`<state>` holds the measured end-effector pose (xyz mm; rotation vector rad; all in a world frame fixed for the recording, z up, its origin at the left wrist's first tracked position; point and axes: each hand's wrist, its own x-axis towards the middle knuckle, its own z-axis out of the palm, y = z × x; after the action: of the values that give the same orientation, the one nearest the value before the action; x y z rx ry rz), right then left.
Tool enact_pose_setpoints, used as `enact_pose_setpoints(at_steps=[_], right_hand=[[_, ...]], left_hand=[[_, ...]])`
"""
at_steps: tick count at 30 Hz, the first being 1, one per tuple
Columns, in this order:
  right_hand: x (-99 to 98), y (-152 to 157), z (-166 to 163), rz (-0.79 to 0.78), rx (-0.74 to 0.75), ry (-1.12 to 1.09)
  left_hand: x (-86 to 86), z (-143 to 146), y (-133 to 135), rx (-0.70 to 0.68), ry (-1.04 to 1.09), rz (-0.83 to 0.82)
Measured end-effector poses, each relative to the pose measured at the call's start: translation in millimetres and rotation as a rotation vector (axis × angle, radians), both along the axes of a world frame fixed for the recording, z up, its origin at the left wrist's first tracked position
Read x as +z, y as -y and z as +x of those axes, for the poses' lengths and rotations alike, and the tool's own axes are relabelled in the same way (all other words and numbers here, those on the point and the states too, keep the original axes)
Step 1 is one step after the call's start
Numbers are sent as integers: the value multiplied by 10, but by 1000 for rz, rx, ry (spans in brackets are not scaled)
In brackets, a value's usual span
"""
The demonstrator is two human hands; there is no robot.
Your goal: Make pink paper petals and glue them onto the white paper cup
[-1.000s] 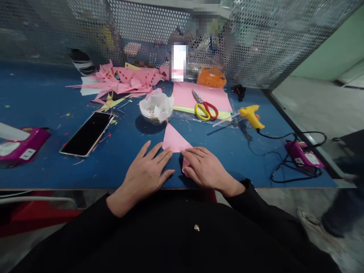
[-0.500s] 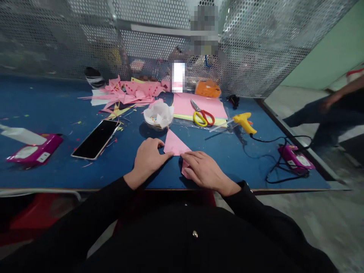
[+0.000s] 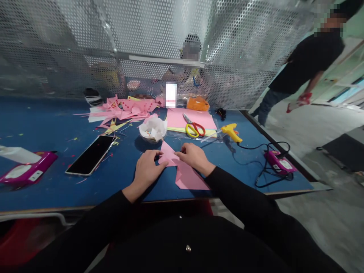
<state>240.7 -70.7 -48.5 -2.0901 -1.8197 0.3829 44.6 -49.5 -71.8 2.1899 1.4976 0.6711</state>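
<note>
the person's left hand (image 3: pixel 148 168) rests palm-down at the left edge of the folded pink paper (image 3: pixel 192 178), knuckles bent, thumb and forefinger apart with their tips on its triangular part. the right hand (image 3: pixel 195 156) comes in from the other side, wrist bent, its fingers curled and its thumb reaching leftward onto the triangle's right edge; whether the digits pinch the sheet cannot be told. both forearms angle inward over the front edge of the blue table (image 3: pixel 119 193). the paper lies flat there, before the paper-lined bowl (image 3: pixel 153 129) and the scissors (image 3: pixel 195 127), its lower right part partly under the right sleeve (image 3: pixel 236 193).
</note>
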Motion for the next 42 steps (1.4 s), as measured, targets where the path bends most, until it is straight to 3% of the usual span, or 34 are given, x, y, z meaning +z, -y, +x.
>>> enact_pose_setpoints(at_steps=[8,16,19,23,25,29,36,42], right_hand=[[-90,-87,-79,-21,-15,20],[-77,34,-56,95,-12,63],[50,150,180,198,-76,147],[270,179,831,266,-342,332],[326,123,1184,195,-476,445],[266,-26,1646,47,-501,499],[78,-88,1757,22,-525,533],[148,7,1688,135,-561,514]], left_hand=[[-5,6,13,-14,25,-7],[-22,-37,-1,-81,48,27],[-48,-61,-31,-119,36,39],[-62,-61,-89,-147,42,15],[-57,-54,-113,-156,33,8],[-39,-51,-104,-171,19,7],[5,-34,-12,-137,-7,29],[44,-16,-27,-169,-17,1]])
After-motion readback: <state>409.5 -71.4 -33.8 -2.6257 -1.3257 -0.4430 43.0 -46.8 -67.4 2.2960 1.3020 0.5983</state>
